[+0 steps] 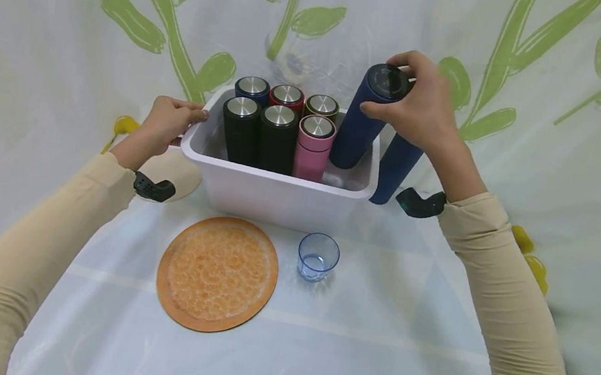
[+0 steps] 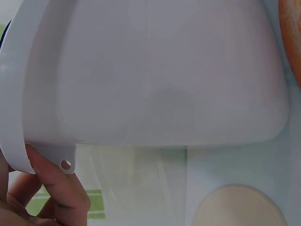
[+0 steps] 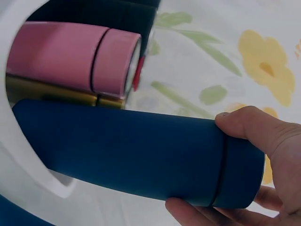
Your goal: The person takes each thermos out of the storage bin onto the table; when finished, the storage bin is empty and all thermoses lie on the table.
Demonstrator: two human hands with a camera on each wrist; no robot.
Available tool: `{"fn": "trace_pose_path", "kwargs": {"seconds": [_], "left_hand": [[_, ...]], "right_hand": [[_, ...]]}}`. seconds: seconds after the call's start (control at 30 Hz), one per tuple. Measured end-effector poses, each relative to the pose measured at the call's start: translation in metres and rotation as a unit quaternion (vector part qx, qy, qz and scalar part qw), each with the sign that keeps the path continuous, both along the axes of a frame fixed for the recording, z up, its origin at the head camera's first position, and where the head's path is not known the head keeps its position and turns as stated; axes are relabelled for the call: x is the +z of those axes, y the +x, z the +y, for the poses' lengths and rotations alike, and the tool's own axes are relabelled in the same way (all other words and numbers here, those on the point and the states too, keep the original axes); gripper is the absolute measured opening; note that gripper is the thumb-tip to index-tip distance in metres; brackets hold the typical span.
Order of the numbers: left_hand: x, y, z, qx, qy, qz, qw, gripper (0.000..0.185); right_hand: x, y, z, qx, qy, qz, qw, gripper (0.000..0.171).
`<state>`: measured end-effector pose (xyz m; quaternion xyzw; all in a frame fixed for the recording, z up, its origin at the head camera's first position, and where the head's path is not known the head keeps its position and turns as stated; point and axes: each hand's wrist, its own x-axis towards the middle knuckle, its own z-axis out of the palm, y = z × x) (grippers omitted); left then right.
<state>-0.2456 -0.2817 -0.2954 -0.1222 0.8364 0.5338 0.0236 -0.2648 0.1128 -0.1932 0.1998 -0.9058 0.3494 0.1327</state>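
Note:
My right hand (image 1: 422,105) grips a dark blue thermos bottle (image 1: 359,121) around its capped top. The bottle tilts, its lower end inside the right part of a white plastic bin (image 1: 275,200). In the right wrist view the thumb (image 3: 244,125) and fingers wrap the blue cap from both sides. With my left hand (image 1: 165,123) I hold the bin's left rim, fingers curled under its edge in the left wrist view. Inside stand several bottles with silver lids: a pink bottle (image 1: 313,150), two black bottles, and a blue, a red and a gold one behind.
Another dark blue bottle (image 1: 396,170) stands just right of the bin. In front lie a round orange mat (image 1: 217,274) and a small clear blue glass (image 1: 317,257). A beige disc (image 1: 179,171) sits left of the bin. A flower-patterned curtain (image 1: 394,5) hangs behind.

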Motion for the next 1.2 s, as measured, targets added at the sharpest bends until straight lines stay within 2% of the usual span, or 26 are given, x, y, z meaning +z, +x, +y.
{"fn": "trace_pose_path", "kwargs": {"seconds": [0.3, 0.67, 0.97, 1.2], "left_hand": [[-0.001, -0.002, 0.0, 0.006, 0.01, -0.001, 0.9999, 0.052], [-0.002, -0.002, 0.001, 0.004, 0.004, 0.001, 1.0, 0.051], [-0.002, -0.001, 0.0, 0.003, 0.005, 0.005, 1.0, 0.05], [-0.001, 0.0, 0.001, 0.002, 0.005, 0.005, 1.0, 0.05]], "right_hand": [[0.018, 0.013, 0.007, -0.031, 0.0, 0.05, 0.998, 0.072], [0.029, 0.033, 0.011, -0.022, -0.014, 0.097, 0.995, 0.069], [0.039, 0.051, 0.015, -0.033, -0.016, 0.128, 0.991, 0.069], [0.046, 0.067, 0.027, -0.024, -0.031, 0.164, 0.986, 0.066]]}}
